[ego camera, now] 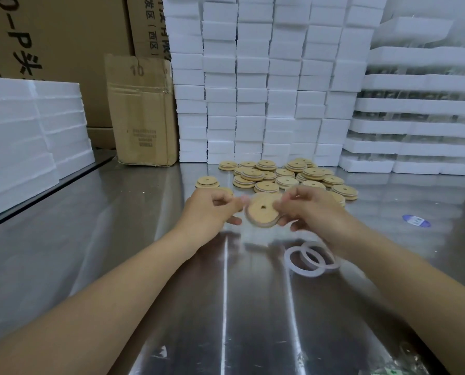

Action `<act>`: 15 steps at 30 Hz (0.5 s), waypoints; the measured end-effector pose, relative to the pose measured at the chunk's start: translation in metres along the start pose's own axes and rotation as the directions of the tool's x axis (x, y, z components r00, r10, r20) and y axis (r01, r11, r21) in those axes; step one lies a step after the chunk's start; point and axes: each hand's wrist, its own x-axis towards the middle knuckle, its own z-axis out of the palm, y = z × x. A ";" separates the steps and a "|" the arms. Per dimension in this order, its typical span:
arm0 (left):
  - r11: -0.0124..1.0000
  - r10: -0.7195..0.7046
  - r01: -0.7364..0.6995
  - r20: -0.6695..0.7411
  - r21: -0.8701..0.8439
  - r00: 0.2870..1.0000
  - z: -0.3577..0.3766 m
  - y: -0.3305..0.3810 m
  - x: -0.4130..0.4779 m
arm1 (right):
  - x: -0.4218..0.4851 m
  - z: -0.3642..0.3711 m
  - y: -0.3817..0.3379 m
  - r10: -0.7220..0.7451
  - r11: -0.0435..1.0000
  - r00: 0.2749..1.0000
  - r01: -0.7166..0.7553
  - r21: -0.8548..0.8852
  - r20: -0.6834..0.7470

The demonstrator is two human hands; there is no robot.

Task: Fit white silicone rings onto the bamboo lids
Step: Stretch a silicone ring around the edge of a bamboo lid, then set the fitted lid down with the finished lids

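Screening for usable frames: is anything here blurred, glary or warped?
Head view: left hand, right hand and the held lid are motion-blurred; the table shows streaky glare; the foam stacks bow at the edges, wide-lens distortion.

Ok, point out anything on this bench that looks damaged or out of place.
The upright cardboard box at the back is creased and crumpled along its top. A blue oval sticker sits alone on the steel table, right of the bamboo lids. Nothing else stands out.
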 end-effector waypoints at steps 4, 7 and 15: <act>0.996 -0.086 0.086 -0.022 -0.020 0.996 -0.002 0.005 -0.002 | 0.009 -0.032 -0.004 0.115 0.975 0.947 -0.049 0.218 -0.299; 0.996 -0.090 0.090 -0.043 -0.006 0.995 -0.001 0.007 -0.004 | 0.011 -0.048 0.001 0.152 0.964 0.918 -0.055 0.261 -0.366; 0.996 -0.085 0.085 -0.042 -0.005 0.996 -0.002 0.008 -0.006 | 0.018 -0.055 0.031 0.092 0.972 0.871 -0.185 -0.148 -0.483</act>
